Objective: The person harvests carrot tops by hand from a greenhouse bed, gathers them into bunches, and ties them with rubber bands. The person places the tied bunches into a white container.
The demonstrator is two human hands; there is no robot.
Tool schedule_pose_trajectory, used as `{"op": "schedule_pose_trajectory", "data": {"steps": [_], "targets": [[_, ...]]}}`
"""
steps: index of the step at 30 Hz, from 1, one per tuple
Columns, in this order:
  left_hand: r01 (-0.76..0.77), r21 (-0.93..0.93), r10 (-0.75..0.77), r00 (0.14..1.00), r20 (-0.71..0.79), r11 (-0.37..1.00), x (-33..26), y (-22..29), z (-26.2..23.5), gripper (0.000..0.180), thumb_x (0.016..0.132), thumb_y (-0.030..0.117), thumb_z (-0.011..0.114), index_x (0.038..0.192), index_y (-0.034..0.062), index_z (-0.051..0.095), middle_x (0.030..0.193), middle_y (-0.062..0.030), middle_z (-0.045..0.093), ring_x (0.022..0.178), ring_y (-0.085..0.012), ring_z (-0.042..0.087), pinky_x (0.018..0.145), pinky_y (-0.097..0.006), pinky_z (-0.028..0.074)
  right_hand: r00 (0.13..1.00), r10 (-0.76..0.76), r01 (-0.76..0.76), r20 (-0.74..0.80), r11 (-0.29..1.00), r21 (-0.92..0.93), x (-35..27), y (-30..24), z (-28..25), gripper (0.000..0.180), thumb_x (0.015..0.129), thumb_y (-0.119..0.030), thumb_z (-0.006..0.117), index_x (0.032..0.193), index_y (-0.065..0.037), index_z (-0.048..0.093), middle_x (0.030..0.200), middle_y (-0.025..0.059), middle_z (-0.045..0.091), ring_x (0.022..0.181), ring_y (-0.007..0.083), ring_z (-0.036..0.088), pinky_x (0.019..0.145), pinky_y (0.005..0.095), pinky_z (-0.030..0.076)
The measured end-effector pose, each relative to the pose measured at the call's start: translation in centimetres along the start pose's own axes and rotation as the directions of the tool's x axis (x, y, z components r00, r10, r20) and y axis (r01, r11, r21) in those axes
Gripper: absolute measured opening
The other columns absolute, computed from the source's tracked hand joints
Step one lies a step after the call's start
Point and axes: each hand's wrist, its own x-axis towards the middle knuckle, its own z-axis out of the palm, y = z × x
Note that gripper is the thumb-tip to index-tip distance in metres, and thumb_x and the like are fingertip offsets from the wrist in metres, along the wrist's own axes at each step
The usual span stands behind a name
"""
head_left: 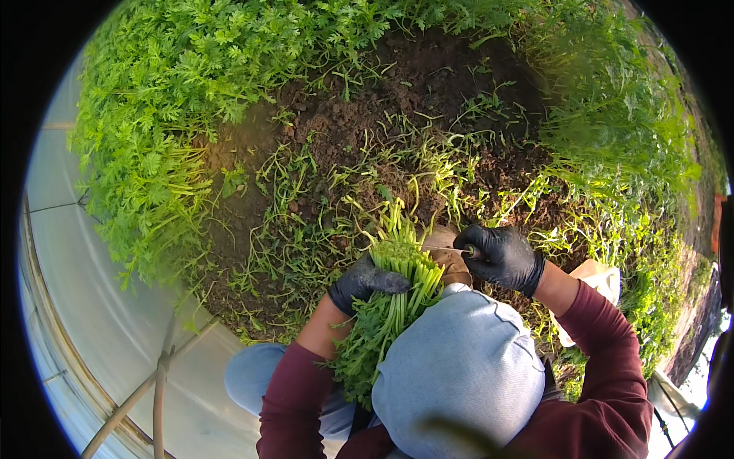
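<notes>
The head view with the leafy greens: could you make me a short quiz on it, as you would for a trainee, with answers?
1. Which hand grips the bunch of greens?
2. True or false: apart from the bunch, nothing is being held.
3. Multiple choice: what colour are the gloves? a) white; b) orange; c) black.

Key:
1. The left hand.
2. False; the right hand holds a thin-bladed tool.
3. c.

Bright daylight | lower-right rim blown out | upper soil [516, 76] shadowed | upper-right greens [600, 103] hazy | fisheye-bent edges
</notes>
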Motion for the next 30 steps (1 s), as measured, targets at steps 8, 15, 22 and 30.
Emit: {"op": "schedule_pose_trajectory", "data": {"steps": [8, 15, 22, 30], "targets": [[-0.069, -0.002, 0.069, 0.997, 0.029, 0.998, -0.5, -0.1, -0.2, 0.071, 0.061, 0.028, 0.08, 0.119, -0.0038, 0.052, 0.111, -0.0119, 0.061, 0.102, -0.0236, 0.059, 0.091, -0.036, 0.046, 0.954, 0.22, -0.035, -0.206, 0.759, 0.65, -1.7, 1.2, 1.0, 0.034, 0.087, -0.02, 0.062, 0.112, -0.005, 0.044, 0.081, -0.0034, 0.049, 0.065, 0.0091, 0.05, 0.059, 0.0249, 0.046], [-0.016, 0.004, 0.015, 0.995, 0.095, 1.0, 0.2, -1.0, -1.4, 0.071, 0.065, 0.027, 0.079, 0.121, -0.0028, 0.049, 0.117, -0.0127, 0.058, 0.107, -0.0224, 0.056, 0.093, -0.036, 0.044, 0.837, 0.335, -0.547, 0.433, 0.509, 0.664, -3.3, 4.9, 0.6, 0.022, 0.089, -0.021, 0.057, 0.094, 0.0, 0.061, 0.073, 0.0071, 0.06, 0.06, 0.0143, 0.061, 0.05, 0.0265, 0.05], [-0.049, -0.132, 0.062, 0.993, 0.099, 0.99, 0.1, -0.9, -0.8, 0.063, 0.067, 0.011, 0.076, 0.122, -0.0005, 0.048, 0.114, -0.0125, 0.059, 0.103, -0.0223, 0.058, 0.087, -0.035, 0.048, 0.798, -0.598, 0.601, -0.074, 0.784, 0.156, 6.2, 2.7, 2.9, 0.017, 0.087, -0.017, 0.056, 0.089, -0.002, 0.065, 0.07, 0.0109, 0.063, 0.063, 0.0249, 0.062, 0.058, 0.0358, 0.05], [-0.03, -0.138, 0.052, 0.985, 0.164, 0.99, 0.3, 0.0, -0.2, 0.065, 0.062, 0.011, 0.079, 0.119, -0.0003, 0.051, 0.112, -0.0104, 0.061, 0.103, -0.0194, 0.058, 0.092, -0.035, 0.045, 0.781, -0.595, 0.435, 0.19, 0.737, 0.518, 7.7, 1.3, -0.6, 0.025, 0.093, -0.015, 0.047, 0.078, -0.004, 0.063, 0.069, 0.0094, 0.063, 0.063, 0.0262, 0.061, 0.057, 0.0359, 0.049]]}}
